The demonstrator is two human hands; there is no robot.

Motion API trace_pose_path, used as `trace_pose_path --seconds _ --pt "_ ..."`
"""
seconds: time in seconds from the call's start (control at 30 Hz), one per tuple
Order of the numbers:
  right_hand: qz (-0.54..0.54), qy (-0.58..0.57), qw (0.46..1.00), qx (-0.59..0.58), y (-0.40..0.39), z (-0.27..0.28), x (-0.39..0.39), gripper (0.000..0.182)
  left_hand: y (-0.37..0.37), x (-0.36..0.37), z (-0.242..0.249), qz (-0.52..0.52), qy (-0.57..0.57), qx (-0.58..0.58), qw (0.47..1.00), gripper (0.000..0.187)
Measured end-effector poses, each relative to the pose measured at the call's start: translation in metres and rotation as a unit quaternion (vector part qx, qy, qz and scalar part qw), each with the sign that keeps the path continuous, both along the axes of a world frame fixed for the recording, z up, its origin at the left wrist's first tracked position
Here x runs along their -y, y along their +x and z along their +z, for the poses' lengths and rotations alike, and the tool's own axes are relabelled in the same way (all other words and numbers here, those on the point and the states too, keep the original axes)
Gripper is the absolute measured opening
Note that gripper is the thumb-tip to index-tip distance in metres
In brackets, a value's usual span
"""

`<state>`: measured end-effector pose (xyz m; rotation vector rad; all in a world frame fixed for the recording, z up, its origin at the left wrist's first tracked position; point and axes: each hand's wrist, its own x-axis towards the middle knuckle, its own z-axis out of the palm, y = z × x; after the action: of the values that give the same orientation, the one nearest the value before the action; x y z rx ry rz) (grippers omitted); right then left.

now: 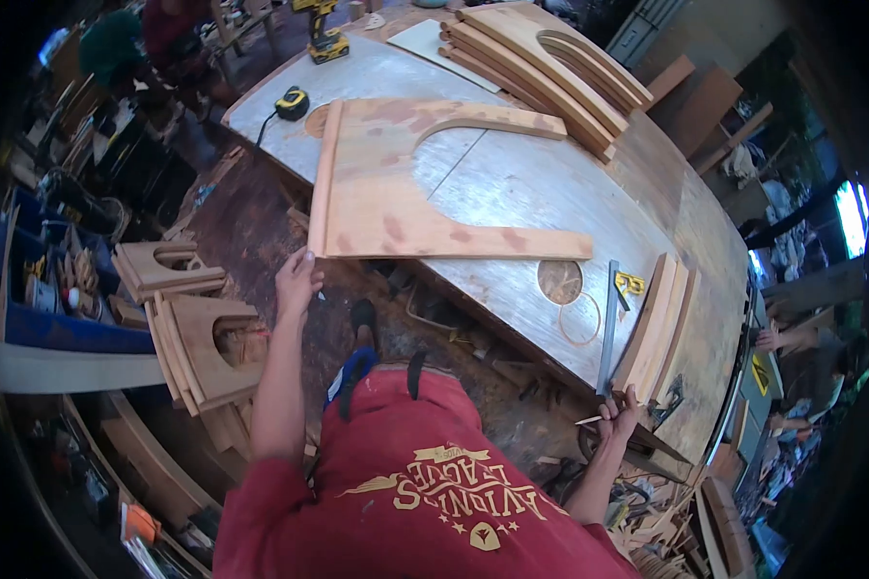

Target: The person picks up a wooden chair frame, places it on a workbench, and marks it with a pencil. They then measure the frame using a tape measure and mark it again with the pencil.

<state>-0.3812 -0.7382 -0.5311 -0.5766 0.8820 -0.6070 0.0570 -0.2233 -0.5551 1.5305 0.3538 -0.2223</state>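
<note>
A pale wooden panel (372,188) with a deep U-shaped cutout lies on the worktable, a rounded strip along its left edge. My left hand (297,282) grips its near left corner with bent fingers. At the table's near right, my right hand (620,415) is closed around a thin pencil (586,421). Its fingertips are right at the lower end of a try square's steel blade (608,333), whose yellow head (630,284) lies farther up. Beside that hand, several narrow wooden pieces (655,323) lie stacked.
The worktable (512,318) has a round hole near the panel's lower arm. A tape measure (292,102) and yellow drill (326,43) sit at the far left. More cut panels (550,68) are stacked behind; others (208,343) stand at left. Other people are at both sides.
</note>
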Motion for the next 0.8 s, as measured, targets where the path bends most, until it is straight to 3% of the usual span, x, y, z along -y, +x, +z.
trace_pose_path --seconds 0.13,0.33,0.47,0.5,0.63,0.7,0.73,0.77,0.8 --pt "-0.092 -0.051 0.980 -0.167 -0.005 -0.007 0.002 0.028 -0.004 0.004 0.008 0.007 0.025 0.006 1.000 0.039" --pt "-0.109 -0.114 0.933 -0.324 0.007 0.001 -0.011 0.035 -0.002 0.002 0.008 -0.001 0.045 0.013 0.999 0.039" --pt "-0.180 -0.197 0.921 -0.285 0.000 -0.033 0.003 0.041 0.001 0.000 0.013 -0.017 0.048 0.010 0.999 0.038" --pt "-0.141 -0.258 0.899 -0.324 -0.009 -0.039 0.009 0.043 0.004 -0.004 0.007 -0.023 0.047 0.008 0.999 0.037" --pt "-0.059 -0.310 0.820 -0.478 0.007 -0.001 -0.008 0.047 0.016 -0.002 0.026 -0.031 0.091 0.038 0.995 0.037" --pt "-0.005 -0.448 0.669 -0.593 -0.015 -0.036 0.016 0.046 0.026 -0.005 0.023 -0.055 0.126 0.077 0.987 0.037" --pt "-0.028 -0.448 0.674 -0.586 0.001 -0.009 -0.005 0.045 0.032 -0.010 0.010 -0.084 0.136 0.101 0.982 0.038" --pt "-0.026 -0.454 0.632 -0.628 0.004 -0.002 -0.010 0.046 0.033 -0.007 0.010 -0.052 0.043 0.068 0.995 0.038" --pt "-0.024 -0.456 0.587 -0.669 0.008 0.005 -0.014 0.047 0.038 -0.011 0.008 -0.084 0.155 0.113 0.978 0.042"
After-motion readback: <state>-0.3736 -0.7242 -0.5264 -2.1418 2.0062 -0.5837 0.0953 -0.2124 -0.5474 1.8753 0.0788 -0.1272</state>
